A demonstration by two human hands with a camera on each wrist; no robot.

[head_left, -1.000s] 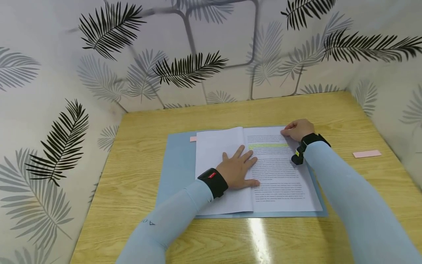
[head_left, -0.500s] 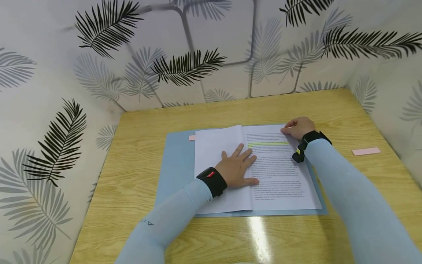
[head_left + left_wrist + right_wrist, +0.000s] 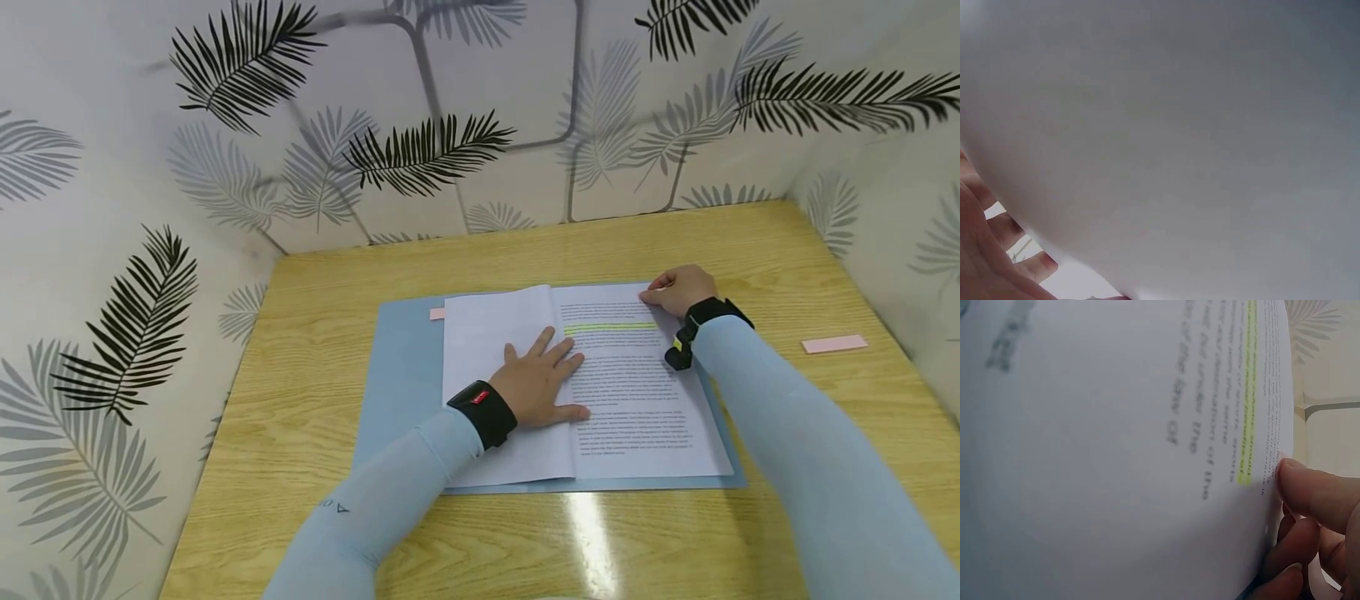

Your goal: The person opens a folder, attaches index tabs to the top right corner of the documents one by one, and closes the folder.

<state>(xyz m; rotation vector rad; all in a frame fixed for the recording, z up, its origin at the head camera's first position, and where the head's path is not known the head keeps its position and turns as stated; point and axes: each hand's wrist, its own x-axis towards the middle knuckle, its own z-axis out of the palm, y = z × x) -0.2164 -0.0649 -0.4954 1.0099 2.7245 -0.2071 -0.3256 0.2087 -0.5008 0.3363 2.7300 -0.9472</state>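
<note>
A document of white pages lies open on a blue folder (image 3: 405, 367). Its right page (image 3: 630, 392) carries printed text with a yellow highlighted line near the top. My left hand (image 3: 536, 387) rests with fingers spread across the fold, on the blank left page (image 3: 487, 342) and the edge of the text. At the upper right edge my right hand (image 3: 681, 290) pinches the printed page; in the right wrist view the thumb (image 3: 1319, 494) lies on its face and the fingers curl behind. A pink tab (image 3: 437, 314) sticks out beyond the left page's edge.
A pink strip (image 3: 834, 344) lies on the wooden table (image 3: 315, 333) to the right of the folder. Leaf-patterned cloth (image 3: 480, 83) stands behind the table and along both sides.
Both hands hold their places on the pages. The head view has shifted only slightly.
</note>
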